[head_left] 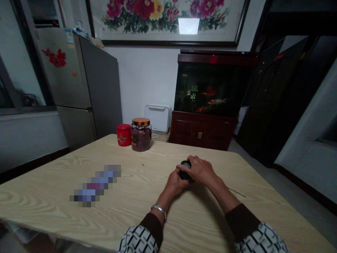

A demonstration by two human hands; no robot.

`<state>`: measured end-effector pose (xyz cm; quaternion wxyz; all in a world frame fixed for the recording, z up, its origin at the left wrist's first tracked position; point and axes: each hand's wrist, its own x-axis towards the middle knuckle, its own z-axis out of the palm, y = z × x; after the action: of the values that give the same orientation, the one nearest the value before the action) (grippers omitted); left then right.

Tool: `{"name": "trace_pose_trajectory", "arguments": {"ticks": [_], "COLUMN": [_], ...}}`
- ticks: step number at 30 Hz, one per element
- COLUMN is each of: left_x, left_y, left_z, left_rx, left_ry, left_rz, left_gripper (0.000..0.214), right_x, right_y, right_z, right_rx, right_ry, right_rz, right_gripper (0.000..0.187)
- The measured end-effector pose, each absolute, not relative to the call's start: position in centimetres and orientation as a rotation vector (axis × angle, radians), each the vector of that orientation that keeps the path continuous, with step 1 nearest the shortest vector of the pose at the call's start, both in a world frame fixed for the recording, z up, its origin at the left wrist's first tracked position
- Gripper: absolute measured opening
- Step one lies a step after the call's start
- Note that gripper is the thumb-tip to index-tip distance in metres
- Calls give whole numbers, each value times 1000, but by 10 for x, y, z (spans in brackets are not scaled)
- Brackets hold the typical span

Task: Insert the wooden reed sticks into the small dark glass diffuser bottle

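Observation:
Both hands meet over the wooden table, around a black, round, lid-like object (185, 172). My left hand (174, 181) is wrapped about its near left side, fingers closed. From the right, my right hand (202, 171) lies over its top and far edge, thumb and fingers gripping it. Most of what is underneath is hidden by the hands, so I cannot tell whether the black part sits on a larger container. A thin brown stick (237, 192) lies on the table by my right forearm.
On the wooden table (131, 196), a red canister (123, 135) and a glass jar with a copper-coloured lid (141, 137) stand at the back. A blurred-out long object (96, 186) lies left. Beyond are a fridge (102, 84) and a fish tank (207, 91).

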<state>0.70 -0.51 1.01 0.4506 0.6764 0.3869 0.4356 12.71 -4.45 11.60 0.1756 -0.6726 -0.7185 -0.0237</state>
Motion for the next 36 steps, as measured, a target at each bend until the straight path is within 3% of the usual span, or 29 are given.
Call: {"name": "trace_pose_trajectory", "arguments": {"ticks": [3,6,9,11,14,16,17,20,21,24,27,32,36], "left_x": [4,0,0,0,0,-1,-1,-1,-1,0,-1,-5,-4], "left_y": [-4,-2,0,-1,-2,-1,-1,0,0,-2,-6,-7,-3], "left_z": [10,7,4,4,5,4,4,2,1,4,10,13,7], "left_rx": [1685,1693,1687,1675,1692,1712,1717,1719,1713,1695,1700,1730,1726], "left_ry": [994,983,944,921,952,992,997,960,940,910,977,1028,1009], "left_rz": [1073,1132,1160,1161,1118,1130,1146,1163,1165,1173,1141,1114,1130], "left_gripper": [42,53,55,47,38,46,51,53,50,44,48,50,53], "right_x": [119,124,129,127,121,119,120,123,123,121,121,151,173], "right_y": [-31,-20,-17,-18,-20,-20,-19,-19,-19,-21,-21,-17,-42], "right_z": [138,153,158,158,157,158,158,159,159,156,159,172,135], "right_rx": [-2029,-1799,-1500,-1651,-2010,-1979,-1866,-1608,-1659,-1996,-1968,-1450,-1313], "right_ry": [-2250,-2541,-2639,-2551,-2426,-2489,-2556,-2638,-2606,-2460,-2475,-2310,-1790], "right_rz": [-113,177,374,291,101,102,150,250,222,66,64,422,659], "right_gripper": [56,50,84,93,73,58,59,95,99,70,37,50,45]}}
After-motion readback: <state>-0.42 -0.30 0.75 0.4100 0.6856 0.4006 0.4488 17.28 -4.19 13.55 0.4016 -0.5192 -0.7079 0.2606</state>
